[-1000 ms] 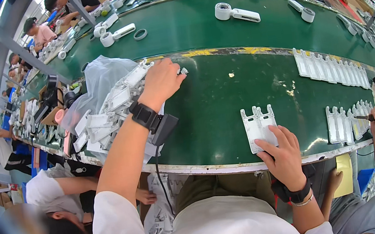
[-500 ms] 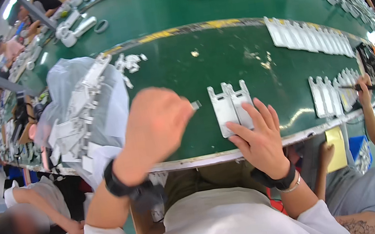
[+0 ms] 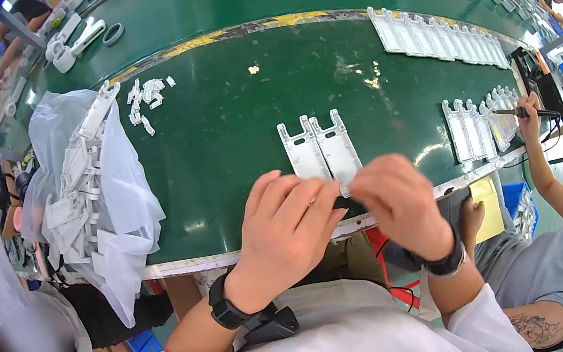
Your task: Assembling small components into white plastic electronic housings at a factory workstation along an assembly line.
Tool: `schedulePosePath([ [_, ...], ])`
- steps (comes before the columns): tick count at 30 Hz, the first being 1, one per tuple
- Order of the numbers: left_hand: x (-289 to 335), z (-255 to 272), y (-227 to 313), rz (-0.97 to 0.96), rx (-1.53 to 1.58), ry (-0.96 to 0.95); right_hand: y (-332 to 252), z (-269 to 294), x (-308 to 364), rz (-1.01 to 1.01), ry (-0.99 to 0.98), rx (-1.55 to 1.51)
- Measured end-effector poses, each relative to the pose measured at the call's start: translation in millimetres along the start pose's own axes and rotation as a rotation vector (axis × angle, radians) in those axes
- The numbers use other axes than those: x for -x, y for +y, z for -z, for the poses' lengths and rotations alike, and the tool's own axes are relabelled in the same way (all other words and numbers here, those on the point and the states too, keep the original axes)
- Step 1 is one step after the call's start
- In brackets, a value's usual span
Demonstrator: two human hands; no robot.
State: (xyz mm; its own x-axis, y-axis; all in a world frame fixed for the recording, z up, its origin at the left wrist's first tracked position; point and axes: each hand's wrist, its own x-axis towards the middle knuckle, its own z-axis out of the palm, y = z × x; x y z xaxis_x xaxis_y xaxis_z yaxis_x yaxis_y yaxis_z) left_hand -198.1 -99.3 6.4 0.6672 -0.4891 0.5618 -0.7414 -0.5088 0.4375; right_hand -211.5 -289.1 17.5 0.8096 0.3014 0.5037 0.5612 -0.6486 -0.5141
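Observation:
Two white plastic panels [image 3: 303, 152] with pronged far ends lie side by side on the green bench in front of me. My left hand [image 3: 283, 237] is over the near end of the left panel, fingers curled. A small white part [image 3: 312, 202] shows between its fingers. Close beside it, my right hand [image 3: 402, 202] is above the near end of the right panel. Its fingers are drawn together and blurred; whatever may be in them is hidden. Small white pieces [image 3: 147, 97] lie loose at the far left of the bench.
A translucent bag [image 3: 144, 204] with a heap of white plastic parts lies on the left. A long row of white panels [image 3: 435, 36] stands far right. Nearer right, a co-worker's hand [image 3: 528, 113] holds a dark pen-like tool beside more panels [image 3: 466, 134].
My left hand has moved right and nearer to me, beside my right hand. The right hand has lifted off the panels and its fingers have drawn together. The view has shifted.

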Motion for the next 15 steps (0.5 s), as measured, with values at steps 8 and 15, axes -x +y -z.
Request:
schedulePosePath([
  [8, 1, -21, 1, -0.02, -0.135, -0.306, 46, -8, -49, 0.035, -0.098, 0.312],
  [15, 4, -23, -3, -0.003, -0.091, -0.332, 51, -17, -52, 0.193, -0.187, 0.49],
])
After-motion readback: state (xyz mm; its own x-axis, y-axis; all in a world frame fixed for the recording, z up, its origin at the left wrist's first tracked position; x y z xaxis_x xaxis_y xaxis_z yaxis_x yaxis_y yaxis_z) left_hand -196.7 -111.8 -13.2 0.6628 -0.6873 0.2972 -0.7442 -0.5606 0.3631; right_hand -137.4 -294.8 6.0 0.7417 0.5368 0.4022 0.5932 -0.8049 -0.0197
